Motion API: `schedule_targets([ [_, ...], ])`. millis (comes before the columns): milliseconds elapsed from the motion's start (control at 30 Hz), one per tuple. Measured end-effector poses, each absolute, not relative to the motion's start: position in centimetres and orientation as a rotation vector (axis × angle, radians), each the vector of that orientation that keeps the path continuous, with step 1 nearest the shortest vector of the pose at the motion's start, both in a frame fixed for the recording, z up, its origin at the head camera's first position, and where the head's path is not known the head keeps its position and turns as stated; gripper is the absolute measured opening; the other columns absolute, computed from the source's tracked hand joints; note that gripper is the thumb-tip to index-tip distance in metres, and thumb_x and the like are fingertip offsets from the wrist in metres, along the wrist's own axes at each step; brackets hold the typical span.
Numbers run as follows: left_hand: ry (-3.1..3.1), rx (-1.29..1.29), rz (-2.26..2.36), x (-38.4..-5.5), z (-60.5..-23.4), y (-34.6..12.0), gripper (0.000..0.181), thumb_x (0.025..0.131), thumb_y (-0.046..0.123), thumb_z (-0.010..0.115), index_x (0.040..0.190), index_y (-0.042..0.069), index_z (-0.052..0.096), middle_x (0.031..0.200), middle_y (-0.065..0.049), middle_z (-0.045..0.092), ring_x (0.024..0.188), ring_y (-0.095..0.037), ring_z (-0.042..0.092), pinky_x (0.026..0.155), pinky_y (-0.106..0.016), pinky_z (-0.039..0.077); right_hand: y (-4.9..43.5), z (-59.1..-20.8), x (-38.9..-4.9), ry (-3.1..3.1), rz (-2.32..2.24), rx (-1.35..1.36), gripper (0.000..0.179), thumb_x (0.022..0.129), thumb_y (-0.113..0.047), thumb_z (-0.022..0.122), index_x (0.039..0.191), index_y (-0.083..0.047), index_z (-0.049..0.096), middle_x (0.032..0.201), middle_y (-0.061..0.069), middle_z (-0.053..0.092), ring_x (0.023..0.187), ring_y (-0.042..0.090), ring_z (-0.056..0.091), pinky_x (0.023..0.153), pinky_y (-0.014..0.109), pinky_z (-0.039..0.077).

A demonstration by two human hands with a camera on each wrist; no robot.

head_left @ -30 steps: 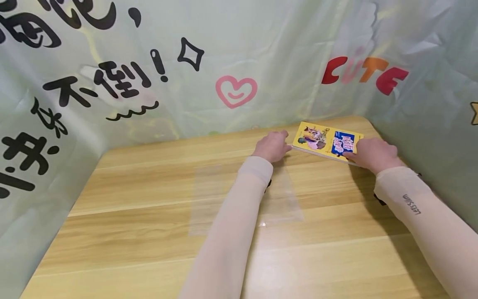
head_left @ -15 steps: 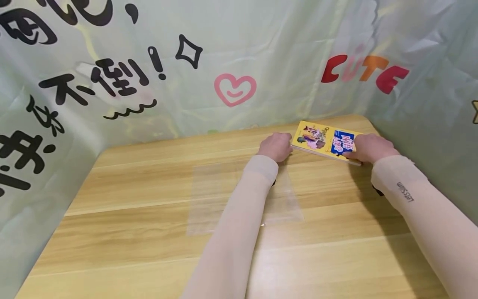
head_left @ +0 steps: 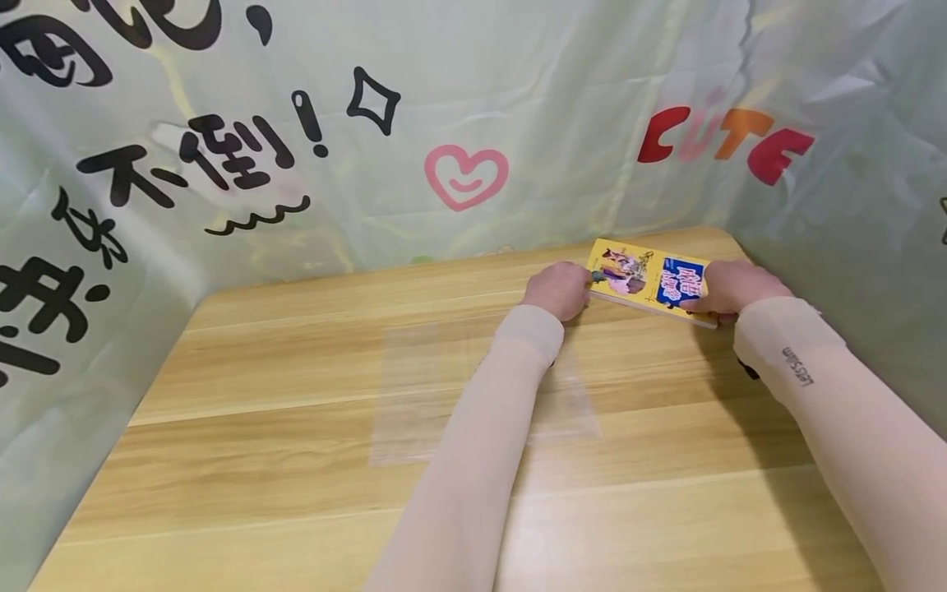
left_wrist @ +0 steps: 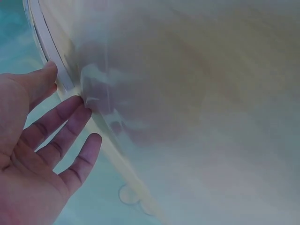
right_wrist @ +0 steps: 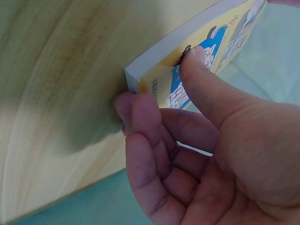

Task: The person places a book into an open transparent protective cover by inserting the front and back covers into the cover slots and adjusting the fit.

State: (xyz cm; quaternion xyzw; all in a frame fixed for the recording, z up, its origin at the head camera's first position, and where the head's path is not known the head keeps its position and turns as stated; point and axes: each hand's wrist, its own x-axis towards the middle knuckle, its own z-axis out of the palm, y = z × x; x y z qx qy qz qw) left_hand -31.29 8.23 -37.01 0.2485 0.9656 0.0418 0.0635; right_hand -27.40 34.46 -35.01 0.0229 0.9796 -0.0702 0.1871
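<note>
A yellow book (head_left: 642, 278) with a blue title panel and cartoon figures lies cover up near the table's back right corner. My right hand (head_left: 743, 288) grips its right end. In the right wrist view the thumb presses on the cover of the book (right_wrist: 206, 51), with the fingers curled at and under its edge. At the book's left end is my left hand (head_left: 558, 290). The left wrist view has this hand's thumb (left_wrist: 44, 75) against the book (left_wrist: 47, 37), and its other fingertips close by the lower corner.
A clear plastic sheet (head_left: 407, 395) lies flat on the wooden table (head_left: 259, 477), partly covered by the left forearm. A printed pale cloth (head_left: 562, 99) hangs right behind the table and along both sides.
My left hand has moved right, up to and over the book's left end. My right hand has settled slightly on the right end. The book has hardly moved.
</note>
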Motion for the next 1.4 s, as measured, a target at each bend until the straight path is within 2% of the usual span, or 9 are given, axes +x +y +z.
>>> schedule_targets([
  [333,2.911,0.713,0.145,-31.5,-37.0,8.1,0.023,0.109,0.033,0.064,0.123,0.026,0.081,0.131,0.005,0.073,0.114,-0.01,0.068,0.103,-0.034,0.059,34.0,-34.9,-28.0,2.729,-0.231,0.054,0.053,0.1,-0.04,0.074,0.099,0.011,0.062,0.064,0.006,0.057,0.056,0.017,0.053,0.059,0.028,0.041],
  [733,2.916,0.748,0.135,-30.8,-36.7,7.7,0.021,0.111,0.026,0.059,0.108,0.02,0.079,0.126,0.003,0.073,0.116,-0.011,0.069,0.101,-0.036,0.06,33.6,-34.9,-28.2,2.711,-0.252,0.121,0.055,0.099,-0.036,0.076,0.108,0.016,0.06,0.071,0.011,0.06,0.061,0.021,0.058,0.061,0.03,0.045],
  [867,2.909,0.769,0.144,-30.8,-36.9,7.8,0.024,0.112,0.023,0.054,0.11,0.019,0.078,0.126,0.002,0.073,0.116,-0.013,0.07,0.1,-0.037,0.06,33.6,-34.8,-28.2,2.711,-0.249,0.111,0.053,0.099,-0.035,0.076,0.105,0.015,0.059,0.068,0.01,0.059,0.059,0.02,0.057,0.061,0.03,0.044],
  [1033,2.893,0.796,0.109,-30.8,-37.0,8.2,0.028,0.114,0.022,0.05,0.121,0.017,0.077,0.13,0.001,0.074,0.119,-0.013,0.07,0.101,-0.036,0.061,34.0,-34.7,-28.3,2.712,-0.217,0.082,0.051,0.098,-0.035,0.077,0.1,0.013,0.06,0.063,0.007,0.056,0.058,0.019,0.054,0.063,0.031,0.043],
  [1167,2.895,0.853,0.069,-30.3,-36.9,8.3,0.029,0.114,0.024,0.05,0.125,0.016,0.075,0.13,0.0,0.074,0.119,-0.014,0.071,0.101,-0.034,0.061,34.2,-34.5,-27.9,2.694,-0.24,0.113,0.052,0.098,-0.034,0.077,0.104,0.015,0.059,0.066,0.008,0.056,0.06,0.02,0.054,0.066,0.033,0.044],
  [1400,2.896,0.907,0.058,-29.8,-36.8,8.8,0.028,0.114,0.023,0.051,0.123,0.015,0.077,0.126,-0.001,0.076,0.113,-0.013,0.072,0.1,-0.03,0.06,35.4,-34.7,-28.1,2.684,-0.282,0.175,0.056,0.097,-0.035,0.078,0.11,0.016,0.057,0.073,0.013,0.057,0.068,0.026,0.057,0.07,0.039,0.046],
])
